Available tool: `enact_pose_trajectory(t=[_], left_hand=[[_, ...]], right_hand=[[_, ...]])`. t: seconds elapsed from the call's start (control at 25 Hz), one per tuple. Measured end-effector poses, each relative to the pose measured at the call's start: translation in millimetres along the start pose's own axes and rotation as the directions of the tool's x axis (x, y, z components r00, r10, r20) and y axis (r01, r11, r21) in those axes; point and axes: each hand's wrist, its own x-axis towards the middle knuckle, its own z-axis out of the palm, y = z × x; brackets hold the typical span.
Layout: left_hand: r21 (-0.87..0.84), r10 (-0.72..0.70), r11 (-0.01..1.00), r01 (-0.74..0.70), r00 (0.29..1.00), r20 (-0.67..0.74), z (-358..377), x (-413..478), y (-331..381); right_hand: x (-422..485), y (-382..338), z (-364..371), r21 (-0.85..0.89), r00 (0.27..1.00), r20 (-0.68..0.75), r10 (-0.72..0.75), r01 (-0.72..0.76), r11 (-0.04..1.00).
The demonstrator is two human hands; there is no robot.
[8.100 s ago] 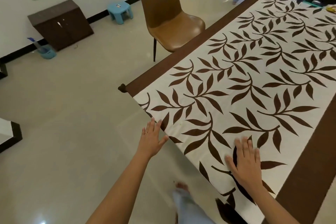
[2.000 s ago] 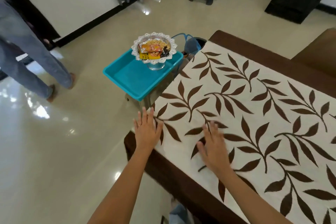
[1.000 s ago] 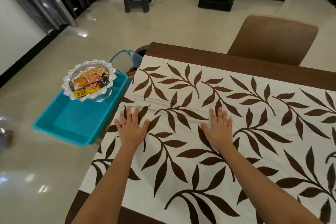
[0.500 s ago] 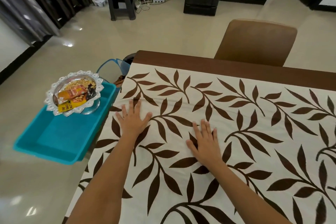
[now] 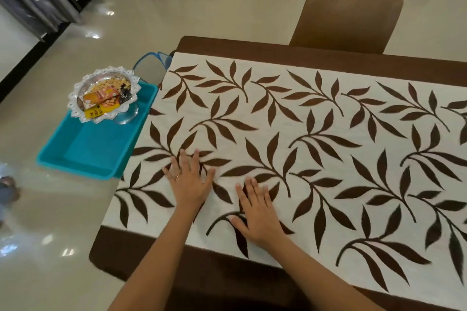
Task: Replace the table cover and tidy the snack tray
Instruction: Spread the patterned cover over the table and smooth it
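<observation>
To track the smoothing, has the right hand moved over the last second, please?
Yes, the right hand slid back across the cover toward its near brown border.

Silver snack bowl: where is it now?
Head view, left side: the silver scalloped snack bowl stands in the far corner of the teal plastic tray, left of the leaf-print table cover.

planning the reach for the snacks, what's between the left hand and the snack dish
Head view: only flat table cover, then the wall and bare bottom of the teal tray, lie between the left hand and the snack dish.
</observation>
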Motion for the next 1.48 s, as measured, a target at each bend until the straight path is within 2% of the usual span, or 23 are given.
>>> enact_pose_trajectory(t=[0.08, 0.32, 0.4, 0.48, 0.52, 0.56, 0.6, 0.68, 0.76, 0.84, 0.92, 0.96, 1.08, 1.24, 1.36, 1.48], left_hand=[[0.008, -0.034, 0.999, 0.034, 0.999, 0.006, 6, -38, -1], [0.048, -0.374, 0.927, 0.372, 0.927, 0.026, 10, -100, -64], [-0.001, -0.535, 0.845, 0.535, 0.845, 0.017, 10, -120, -91], [-0.111, -0.737, 0.668, 0.736, 0.675, 0.036, 9, -129, -87], [-0.145, -0.794, 0.597, 0.789, 0.607, 0.04, 12, -129, -68], [-0.146, -0.793, 0.598, 0.788, 0.608, 0.04, 19, -128, -37], [-0.131, -0.731, 0.672, 0.729, 0.681, 0.035, 28, -128, 3], [-0.063, -0.474, 0.878, 0.475, 0.88, 0.031, 59, -142, 97], [-0.011, -0.174, 0.985, 0.174, 0.984, 0.027, 92, -168, 188], [0.016, 0.119, 0.993, -0.121, 0.99, 0.069, 122, -206, 266], [0.044, 0.371, 0.924, -0.379, 0.92, 0.128, 149, -245, 324], [0.073, 0.431, 0.893, -0.444, 0.891, 0.143, 159, -258, 345], [0.097, 0.41, 0.9, -0.425, 0.901, 0.14, 173, -271, 376], [0.052, 0.364, 0.927, -0.371, 0.925, 0.107, 169, -274, 378], [0.044, 0.358, 0.929, -0.367, 0.923, 0.139, 165, -267, 401], [0.043, 0.324, 0.942, -0.332, 0.937, 0.129, 169, -251, 433]], right_hand=[[-30, 1, 5, -0.01, 0.998, 0.012, -0.063, 0.063, 0.998], [-109, 50, 3, -0.043, 0.989, 0.079, -0.126, 0.13, 0.991], [-134, 74, -4, -0.049, 0.992, 0.083, -0.097, 0.101, 0.994], [-155, 99, -10, -0.055, 0.997, 0.064, -0.033, 0.037, 0.998], [-164, 109, -14, -0.052, 0.998, 0.058, -0.004, 0.007, 0.999], [-173, 119, -18, -0.058, 0.999, 0.05, 0.015, -0.012, 0.998], [-180, 128, -22, -0.067, 0.999, 0.047, 0.02, -0.017, 0.998], [-202, 152, -26, -0.082, 0.998, 0.045, 0.033, -0.029, 0.996], [-227, 181, -28, -0.059, 0.996, 0.018, 0.087, -0.086, 0.995], [-256, 215, -31, -0.031, 0.988, -0.025, 0.151, -0.152, 0.988], [-282, 250, -36, -0.028, 0.978, -0.048, 0.201, -0.203, 0.979], [-296, 267, -38, -0.026, 0.974, -0.047, 0.223, -0.224, 0.974], [-344, 323, -47, -0.021, 0.954, -0.083, 0.289, -0.292, 0.956], [-405, 391, -64, 0.025, 0.916, -0.124, 0.382, -0.382, 0.924], [-433, 441, -80, 0.118, 0.843, -0.145, 0.519, -0.506, 0.855], [-460, 492, -91, 0.1, 0.759, -0.124, 0.639, -0.631, 0.769]])
